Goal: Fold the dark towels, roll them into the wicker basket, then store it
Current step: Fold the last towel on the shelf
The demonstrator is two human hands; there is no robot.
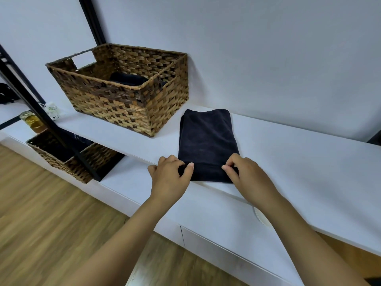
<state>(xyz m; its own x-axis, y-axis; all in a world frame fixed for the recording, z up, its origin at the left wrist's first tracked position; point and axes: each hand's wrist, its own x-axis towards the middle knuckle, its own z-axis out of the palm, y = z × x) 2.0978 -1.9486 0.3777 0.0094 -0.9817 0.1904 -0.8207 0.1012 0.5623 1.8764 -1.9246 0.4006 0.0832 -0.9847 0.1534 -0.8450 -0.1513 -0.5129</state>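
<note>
Head view, white counter (288, 145), grey wall (268, 48), wood floor (41, 213)

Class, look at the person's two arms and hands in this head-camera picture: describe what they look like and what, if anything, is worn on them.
Both forearms are bare from the picture's lower edge to the wrists; no sleeve shows. The left hand and the right hand wear no gloves, and no ring, watch or bracelet is visible. The fingernails are short and unpainted. No markings show on either arm.

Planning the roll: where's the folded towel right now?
The towel lies on the white shelf, right of the basket, its near edge pinched by both hands.
</note>
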